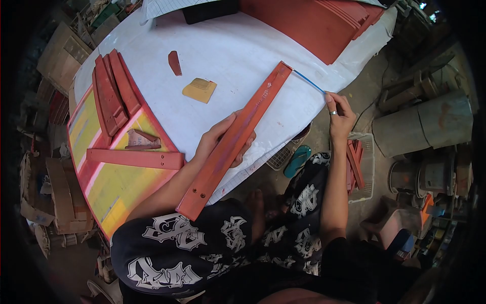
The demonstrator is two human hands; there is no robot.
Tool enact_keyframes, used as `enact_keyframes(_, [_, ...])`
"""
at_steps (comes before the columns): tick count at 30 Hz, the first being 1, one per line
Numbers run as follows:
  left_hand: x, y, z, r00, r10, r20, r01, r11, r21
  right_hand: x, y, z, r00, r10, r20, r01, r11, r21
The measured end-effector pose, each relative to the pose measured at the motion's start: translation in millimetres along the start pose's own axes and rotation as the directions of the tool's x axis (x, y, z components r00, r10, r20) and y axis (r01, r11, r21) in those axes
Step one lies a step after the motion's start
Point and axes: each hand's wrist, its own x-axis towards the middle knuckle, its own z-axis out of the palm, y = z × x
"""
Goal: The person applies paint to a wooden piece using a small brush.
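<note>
L hand [223, 142]: curled under and around a long red strip [237, 142], clamped on it abt mid-length; thumb seen on the near edge, fingers wrapped from below.
R hand [340, 117]: closed in a pinch on the near end of a thin blue strand [308, 81]; ring worn on one finger.
Hands: held well apart, each gripping its own thing.
Red strip: held tilted diag. over the table edge, far end pointing up-right, near end w/ two small holes low over the lap.
Blue strand: stretched taut from the strip's far tip to the R hand's fingertips.
Table [238, 55]: covered w/ white sheet; strip is held above its near edge.
On table: small yellow pad [199, 89] and a small red scrap [174, 63], lying apart, left of the strip.
Left side: red-and-yellow board [109, 182] w/ a flat red bar [134, 159] laid across it; curved red pieces [110, 93] stacked at its far end.
Far end: large red panels [314, 25] laid on the sheet.
Floor, right: white basket [365, 167] w/ red pieces in it, just beside R forearm; teal sandal [297, 160] near it.
Lap: black clothing w/ white print.
</note>
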Motion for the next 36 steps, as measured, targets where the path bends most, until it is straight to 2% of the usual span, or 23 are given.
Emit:
enact_keyframes(4, [0, 0, 3, 1.0, -0.002, -0.023, 0.001, 1.0, -0.011, 0, -3, 3, 1.0, 0.019, -0.004, -0.019, 1.0, 0.002])
enact_keyframes(7, [1, 0, -11, 0.996, -0.021, 0.092, 0.023, 1.0, -0.012, 0, -4, 0, 1.0, -0.012, 0.024, 0.012, 1.0, 0.001])
enact_keyframes(16, [1, 0, -11, 0.997, -0.021, 0.08, 0.022, 1.0, -0.009, -1, -3, 1, 0.999, 0.036, 0.006, -0.036, 0.999, -0.017])
enact_keyframes(19, [1, 0, -10, 0.995, -0.012, 0.099, 0.014, 1.0, -0.017, 0, -1, 0, 0.999, -0.042, 0.034, 0.042, 0.999, -0.007])
enact_keyframes(28, [3, -1, -16, 0.988, -0.014, 0.153, 0.015, 1.0, -0.009, -2, -1, 1, 1.0, 0.013, 0.021, -0.013, 1.0, 0.003])
enact_keyframes(31, [1, 0, -9, 0.998, -0.033, 0.056, 0.035, 0.999, -0.025, -2, -6, -1, 0.998, -0.02, 0.06, 0.02, 1.0, 0.0])
enact_keyframes(34, [2, 0, -12, 0.995, -0.021, 0.098, 0.023, 1.0, -0.017, -2, -1, -1, 0.999, 0.022, 0.024, -0.022, 1.0, -0.014])
enact_keyframes(36, [0, 0, -2, 1.0, -0.012, 0.016, 0.012, 1.0, -0.011, -3, 2, 0, 1.0, 0.018, 0.024, -0.018, 1.0, -0.005])
